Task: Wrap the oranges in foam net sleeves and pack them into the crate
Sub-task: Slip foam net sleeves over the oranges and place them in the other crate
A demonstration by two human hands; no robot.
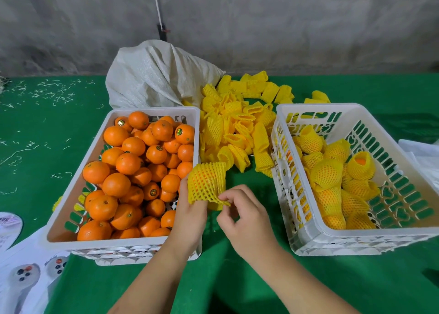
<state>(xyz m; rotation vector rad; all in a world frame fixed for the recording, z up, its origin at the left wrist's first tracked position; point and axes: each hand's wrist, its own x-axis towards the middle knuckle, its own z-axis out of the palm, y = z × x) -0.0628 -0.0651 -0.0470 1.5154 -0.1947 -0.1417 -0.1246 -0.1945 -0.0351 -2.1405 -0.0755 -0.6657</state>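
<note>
1. Head view: the left hand point(190, 209) has its fingers pushed inside a yellow foam net sleeve point(207, 183), stretching it open; orange shows through the mesh, so an orange seems to sit inside, held between the two crates above the green table point(237, 278).
2. The right hand point(242, 216) pinches the sleeve's lower edge between thumb and forefinger, the other fingers curled.
3. A white crate of bare oranges point(133, 171) stands toward the table's left side; the left wrist lies over its near right corner.
4. The packing crate point(356, 240) stands toward the right edge, holding wrapped oranges point(332, 171).
5. A pile of empty sleeves point(237, 128) lies between the crates, spreading to the far edge.
6. A white woven sack point(156, 76) sits at the far edge behind the left crate.
7. Printed sheets point(26, 273) lie at the near left corner.
</note>
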